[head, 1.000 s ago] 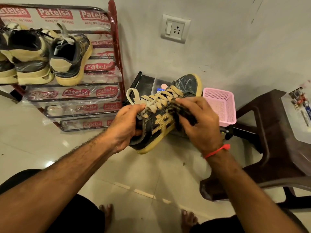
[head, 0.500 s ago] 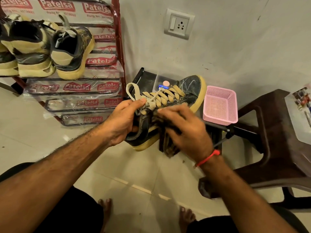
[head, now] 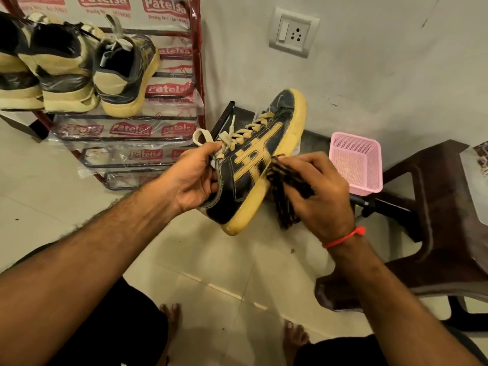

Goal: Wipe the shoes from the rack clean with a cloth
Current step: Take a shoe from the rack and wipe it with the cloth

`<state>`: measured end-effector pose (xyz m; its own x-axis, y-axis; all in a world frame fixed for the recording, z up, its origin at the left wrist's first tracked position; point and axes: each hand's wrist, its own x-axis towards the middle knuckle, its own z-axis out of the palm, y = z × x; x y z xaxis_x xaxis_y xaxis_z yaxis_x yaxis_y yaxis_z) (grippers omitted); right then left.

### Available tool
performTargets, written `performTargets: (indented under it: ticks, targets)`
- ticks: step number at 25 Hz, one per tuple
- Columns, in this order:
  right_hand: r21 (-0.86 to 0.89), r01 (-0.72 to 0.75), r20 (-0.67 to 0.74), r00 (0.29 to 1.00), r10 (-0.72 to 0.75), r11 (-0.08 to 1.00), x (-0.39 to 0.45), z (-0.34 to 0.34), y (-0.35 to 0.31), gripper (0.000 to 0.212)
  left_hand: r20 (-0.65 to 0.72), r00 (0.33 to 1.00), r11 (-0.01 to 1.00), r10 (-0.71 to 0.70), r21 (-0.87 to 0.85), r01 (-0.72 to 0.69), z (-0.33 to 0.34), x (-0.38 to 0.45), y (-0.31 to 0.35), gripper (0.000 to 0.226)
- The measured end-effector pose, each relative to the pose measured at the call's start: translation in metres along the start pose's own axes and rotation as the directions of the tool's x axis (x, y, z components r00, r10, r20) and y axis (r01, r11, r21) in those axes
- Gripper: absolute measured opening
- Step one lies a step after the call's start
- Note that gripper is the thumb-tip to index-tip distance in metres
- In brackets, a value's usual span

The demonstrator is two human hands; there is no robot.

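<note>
A black sneaker [head: 253,165] with yellow stripes, tan laces and a yellow sole is held in the air, toe pointing up and away, its side turned toward me. My left hand [head: 192,178] grips it at the heel collar. My right hand [head: 319,191] holds a dark striped cloth [head: 286,196] bunched against the sole edge at the shoe's right side. Three more black and cream shoes [head: 79,67] stand heel-out on the red metal shoe rack [head: 196,75] at the upper left.
A pink mesh basket [head: 356,165] sits on the floor by the wall, right of the shoe. A dark brown plastic chair [head: 443,207] stands at the right. A dark box [head: 232,114] lies behind the shoe. A wall socket [head: 293,33] is above. My bare feet [head: 171,313] rest on the tiled floor.
The shoe has been rolled so its striped side faces me instead of its laces. My right hand with the cloth has shifted from the upper down to the sole edge.
</note>
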<state>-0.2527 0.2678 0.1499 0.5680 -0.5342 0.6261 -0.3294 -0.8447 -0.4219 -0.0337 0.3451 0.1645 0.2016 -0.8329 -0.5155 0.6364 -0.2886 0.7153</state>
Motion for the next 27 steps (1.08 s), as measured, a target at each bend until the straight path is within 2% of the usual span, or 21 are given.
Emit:
performTargets:
  ticks: [4, 5, 8, 9, 12, 13, 15, 17, 18, 21, 22, 25, 27]
  targets:
    - [0.052, 0.177, 0.169, 0.968, -0.184, 0.983, -0.023, 0.021, -0.035, 0.034, 0.015, 1.000, 0.998, -0.007, 0.057, 0.006, -0.003, 0.000, 0.000, 0.035]
    - [0.048, 0.157, 0.160, 0.974, -0.162, 0.986, -0.015, 0.017, -0.029, 0.034, 0.024, 1.000, 0.998, -0.004, 0.068, 0.003, -0.003, -0.001, 0.000, 0.034]
    - [0.033, 0.008, -0.019, 1.000, -0.007, 0.999, 0.004, 0.001, -0.009, 0.036, 0.050, 0.999, 0.999, -0.003, 0.043, 0.001, 0.001, -0.002, -0.003, 0.035]
    - [0.042, 0.002, -0.006, 1.000, -0.002, 0.999, 0.000, 0.003, -0.013, 0.037, 0.053, 0.999, 0.999, -0.003, 0.049, 0.000, 0.003, -0.004, -0.004, 0.036]
    - [0.085, 0.176, 0.174, 0.967, -0.189, 0.981, -0.023, 0.021, -0.039, 0.038, 0.054, 0.998, 0.994, 0.023, 0.103, -0.028, 0.005, -0.003, -0.005, 0.040]
    - [0.101, 0.174, 0.182, 0.965, -0.190, 0.980, -0.018, 0.019, -0.035, 0.038, 0.057, 0.998, 0.993, 0.035, 0.110, -0.041, 0.006, -0.003, -0.004, 0.039]
    - [0.084, 0.023, 0.043, 0.999, -0.026, 0.996, -0.001, 0.006, -0.013, 0.037, 0.079, 0.996, 0.995, 0.047, 0.086, -0.054, 0.006, -0.003, -0.003, 0.036]
    - [0.070, -0.103, -0.071, 0.992, 0.108, 0.992, 0.005, -0.001, -0.007, 0.036, 0.096, 0.994, 0.997, 0.043, 0.064, -0.050, 0.005, -0.004, -0.004, 0.037]
    - [0.057, -0.107, -0.051, 0.993, 0.110, 0.993, 0.000, 0.003, -0.013, 0.037, 0.103, 0.994, 0.996, 0.035, 0.075, -0.043, 0.004, -0.003, -0.006, 0.039]
    - [0.046, 0.082, 0.116, 0.989, -0.087, 0.996, -0.016, 0.017, -0.033, 0.041, 0.144, 0.989, 0.990, 0.018, 0.133, -0.037, 0.002, -0.004, -0.007, 0.046]
    - [0.047, 0.062, 0.110, 0.992, -0.067, 0.997, -0.010, 0.013, -0.025, 0.041, 0.155, 0.988, 0.989, 0.027, 0.140, -0.049, 0.003, -0.003, -0.007, 0.046]
    - [0.012, -0.140, -0.106, 0.984, 0.140, 0.990, 0.011, -0.009, 0.001, 0.035, 0.153, 0.985, 0.982, 0.082, 0.156, -0.106, 0.008, -0.005, -0.009, 0.039]
    - [-0.002, -0.138, -0.077, 0.987, 0.137, 0.990, 0.005, -0.006, -0.008, 0.037, 0.137, 0.985, 0.971, 0.106, 0.199, -0.133, 0.009, -0.003, -0.014, 0.034]
